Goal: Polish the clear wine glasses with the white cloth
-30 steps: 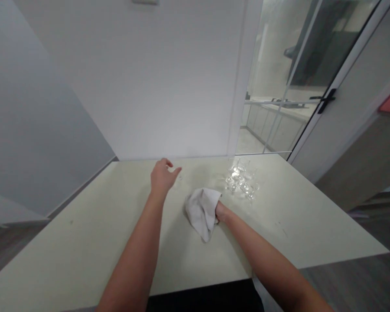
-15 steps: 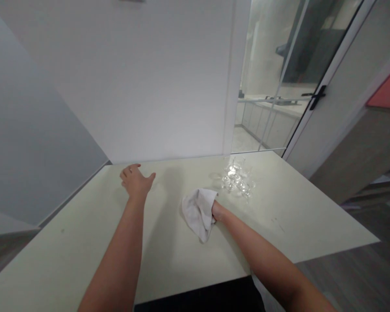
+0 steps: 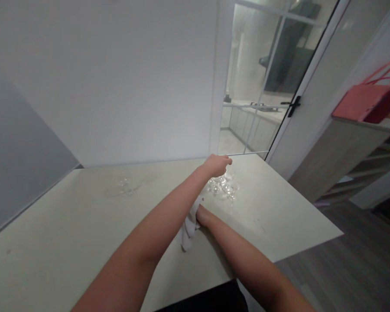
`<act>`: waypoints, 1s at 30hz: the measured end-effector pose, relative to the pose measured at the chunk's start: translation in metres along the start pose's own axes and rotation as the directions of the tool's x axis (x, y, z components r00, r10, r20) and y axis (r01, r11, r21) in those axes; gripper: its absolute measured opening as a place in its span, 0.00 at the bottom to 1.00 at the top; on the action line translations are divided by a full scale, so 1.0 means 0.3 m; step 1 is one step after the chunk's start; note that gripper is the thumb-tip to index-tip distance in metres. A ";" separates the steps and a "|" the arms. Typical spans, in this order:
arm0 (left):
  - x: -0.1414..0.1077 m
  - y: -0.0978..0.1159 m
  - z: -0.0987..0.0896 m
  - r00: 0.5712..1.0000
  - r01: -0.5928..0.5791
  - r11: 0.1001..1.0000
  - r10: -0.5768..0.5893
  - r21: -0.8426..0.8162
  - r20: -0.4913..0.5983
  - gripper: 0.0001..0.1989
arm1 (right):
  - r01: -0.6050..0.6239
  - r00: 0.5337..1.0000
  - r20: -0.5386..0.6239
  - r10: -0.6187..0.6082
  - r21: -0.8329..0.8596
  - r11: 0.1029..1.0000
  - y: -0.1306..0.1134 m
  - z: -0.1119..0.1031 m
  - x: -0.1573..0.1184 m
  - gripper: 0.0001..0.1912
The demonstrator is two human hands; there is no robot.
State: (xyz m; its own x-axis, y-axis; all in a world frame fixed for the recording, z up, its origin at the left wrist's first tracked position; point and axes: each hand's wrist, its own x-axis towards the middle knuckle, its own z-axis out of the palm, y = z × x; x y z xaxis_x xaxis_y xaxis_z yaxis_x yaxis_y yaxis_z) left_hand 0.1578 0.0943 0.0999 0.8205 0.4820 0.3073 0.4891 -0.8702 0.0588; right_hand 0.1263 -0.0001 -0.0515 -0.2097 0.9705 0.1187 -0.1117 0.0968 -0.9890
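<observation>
My left hand reaches across my right arm to a cluster of several clear stemmed glasses. Its fingers are bent forward and apart, with the tips partly hidden; no glass shows clearly in its grasp. My right hand is wrapped in a white cloth and grips it close to the tabletop. The left forearm covers much of the cloth and of the right fingers. On the left part of the table is a clear glass, faint against the pale surface.
The pale table meets a white wall at the back. Behind its right end stands a glass-paned door with a black handle. A pink bag rests on a wooden shelf unit at the right.
My left hand has swung from the table's left side to the glasses on the right, uncovering the clear glass at left. The right hand stays in the cloth. The view has turned right.
</observation>
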 end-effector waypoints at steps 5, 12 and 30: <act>0.075 -0.014 -0.005 0.965 0.023 0.980 -0.073 0.198 0.251 0.22 | 0.059 0.993 0.095 -0.069 0.105 0.993 0.002 0.012 0.009 0.22; 0.098 -0.043 -0.021 0.929 0.011 0.967 -0.104 0.255 0.356 0.26 | 0.080 0.988 0.117 -0.097 0.142 0.987 -0.014 0.026 0.009 0.23; 0.072 -0.119 0.026 0.824 0.212 0.976 -0.206 0.050 0.528 0.11 | -0.007 0.994 0.108 -0.010 0.147 0.989 0.013 0.031 0.024 0.23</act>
State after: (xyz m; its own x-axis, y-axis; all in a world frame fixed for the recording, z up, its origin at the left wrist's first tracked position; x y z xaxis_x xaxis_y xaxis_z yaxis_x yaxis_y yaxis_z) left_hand 0.1603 0.1366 0.0969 0.7317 0.6298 -0.2605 0.6658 -0.7423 0.0753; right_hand 0.1151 0.0052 -0.0538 -0.3126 0.9400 0.1370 -0.2520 0.0570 -0.9660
